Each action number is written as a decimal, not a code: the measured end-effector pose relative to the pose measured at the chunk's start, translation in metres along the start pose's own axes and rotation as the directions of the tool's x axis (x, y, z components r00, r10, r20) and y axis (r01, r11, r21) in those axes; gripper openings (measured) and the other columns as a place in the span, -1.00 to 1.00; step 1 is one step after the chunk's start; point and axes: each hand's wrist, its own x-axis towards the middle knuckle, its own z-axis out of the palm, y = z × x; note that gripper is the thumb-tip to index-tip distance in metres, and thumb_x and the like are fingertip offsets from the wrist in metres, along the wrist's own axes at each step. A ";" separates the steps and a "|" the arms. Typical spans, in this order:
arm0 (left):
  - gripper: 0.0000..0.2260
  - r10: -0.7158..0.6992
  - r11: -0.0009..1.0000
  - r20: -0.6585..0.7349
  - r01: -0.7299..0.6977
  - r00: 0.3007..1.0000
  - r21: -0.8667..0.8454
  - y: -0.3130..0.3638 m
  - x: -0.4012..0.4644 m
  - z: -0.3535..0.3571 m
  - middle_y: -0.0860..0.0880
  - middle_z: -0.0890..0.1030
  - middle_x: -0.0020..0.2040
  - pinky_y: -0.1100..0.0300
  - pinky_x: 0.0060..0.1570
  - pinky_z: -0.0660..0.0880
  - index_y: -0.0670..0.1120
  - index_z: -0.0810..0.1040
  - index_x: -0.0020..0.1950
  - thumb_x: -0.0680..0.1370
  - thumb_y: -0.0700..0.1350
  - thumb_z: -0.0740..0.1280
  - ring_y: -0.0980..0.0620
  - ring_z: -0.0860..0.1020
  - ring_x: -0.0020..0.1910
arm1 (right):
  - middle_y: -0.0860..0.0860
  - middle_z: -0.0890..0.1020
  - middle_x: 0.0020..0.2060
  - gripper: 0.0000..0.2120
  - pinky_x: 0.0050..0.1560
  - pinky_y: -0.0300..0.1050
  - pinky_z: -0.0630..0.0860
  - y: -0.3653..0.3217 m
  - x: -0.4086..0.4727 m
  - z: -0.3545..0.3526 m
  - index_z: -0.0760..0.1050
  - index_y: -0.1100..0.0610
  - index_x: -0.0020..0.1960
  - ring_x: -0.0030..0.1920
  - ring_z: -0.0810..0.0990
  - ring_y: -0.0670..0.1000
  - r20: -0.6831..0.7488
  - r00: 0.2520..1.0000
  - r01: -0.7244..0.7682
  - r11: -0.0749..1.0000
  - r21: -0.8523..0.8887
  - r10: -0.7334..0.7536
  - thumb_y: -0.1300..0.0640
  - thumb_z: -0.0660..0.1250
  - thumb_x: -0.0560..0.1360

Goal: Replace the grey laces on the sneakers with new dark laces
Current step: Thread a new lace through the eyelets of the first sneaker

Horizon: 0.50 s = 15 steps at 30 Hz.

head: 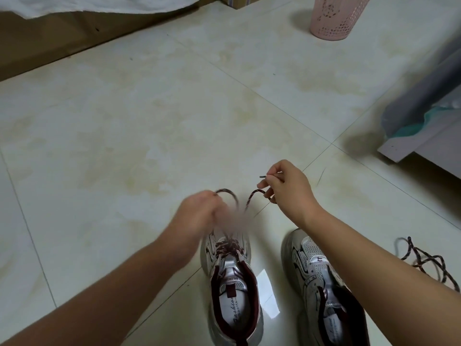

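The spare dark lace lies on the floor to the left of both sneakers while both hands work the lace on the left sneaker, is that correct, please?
Not quite: the head view shows the spare dark lace on the floor to the right of both sneakers. The rest holds: the left hand and right hand hold the ends of the lace on the left sneaker.

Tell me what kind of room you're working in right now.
Probably a room at home, maybe a bedroom. The sneakers sit on a pale tiled floor, a pink wastebasket stands at the far side, and white cloth hangs over a low wooden frame at upper left, like bedding.
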 end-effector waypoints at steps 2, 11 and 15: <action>-0.76 0.028 0.997 -0.116 -0.037 0.993 -0.070 0.009 -0.001 -0.015 0.00 0.46 -0.48 0.07 -0.19 0.50 -0.16 0.39 -0.31 0.57 -0.25 0.16 0.06 0.47 -0.48 | 0.07 0.59 -0.28 -0.76 -0.39 -0.42 0.38 0.005 -0.004 -0.006 0.40 0.07 -0.26 -0.37 0.48 -0.11 0.027 0.997 0.070 0.996 -0.058 -0.069 0.34 0.22 0.50; -0.85 -0.179 0.940 -0.368 0.269 0.913 0.211 -0.053 0.006 -0.077 -0.16 0.44 -0.32 0.07 -0.34 0.49 -0.27 0.42 -0.08 0.59 -0.21 0.16 -0.09 0.43 -0.43 | -0.04 0.55 -0.38 -0.75 -0.13 -0.15 0.46 0.042 -0.038 -0.003 0.49 0.04 -0.30 -0.31 0.48 -0.07 0.245 0.966 -0.003 0.958 -0.288 0.077 0.32 0.30 0.48; -0.64 -0.045 0.569 -0.519 0.449 0.854 0.689 -0.076 0.001 -0.078 -0.26 0.44 0.10 -0.05 -0.02 0.46 -0.29 0.34 0.18 0.52 -0.07 0.28 -0.23 0.49 0.00 | -0.04 0.56 -0.42 -0.75 -0.26 -0.24 0.44 0.060 -0.050 0.006 0.47 0.06 -0.32 -0.39 0.49 -0.08 0.263 0.949 -0.109 0.965 -0.238 0.172 0.33 0.27 0.48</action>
